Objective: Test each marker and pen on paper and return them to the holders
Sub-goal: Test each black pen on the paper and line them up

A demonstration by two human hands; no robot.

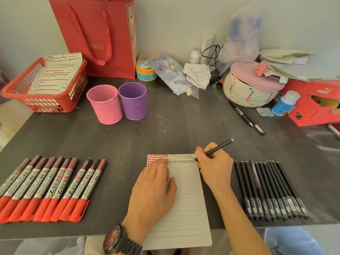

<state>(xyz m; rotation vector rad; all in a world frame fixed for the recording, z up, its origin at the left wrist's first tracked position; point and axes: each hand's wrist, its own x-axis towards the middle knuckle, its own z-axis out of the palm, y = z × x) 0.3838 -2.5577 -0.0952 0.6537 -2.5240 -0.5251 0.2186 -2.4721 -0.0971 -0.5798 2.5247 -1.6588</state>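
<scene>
A lined paper sheet (185, 199) lies at the table's front edge, with red and black test marks along its top. My left hand (154, 192) rests flat on the sheet's left side. My right hand (214, 166) grips a black pen (219, 147), its tip touching the paper's top right corner. Several red-capped markers (46, 188) lie in a row at the left. Several black pens (270, 188) lie in a row at the right. A pink holder (104, 104) and a purple holder (133, 101) stand upright side by side farther back.
A red basket (46, 83) with marked sheets sits at the back left, a red paper bag (99, 34) behind the holders. Two loose pens (246, 115), a woven basket (250, 91), a small bottle (285, 103) and a red shoebox (312, 103) crowd the back right.
</scene>
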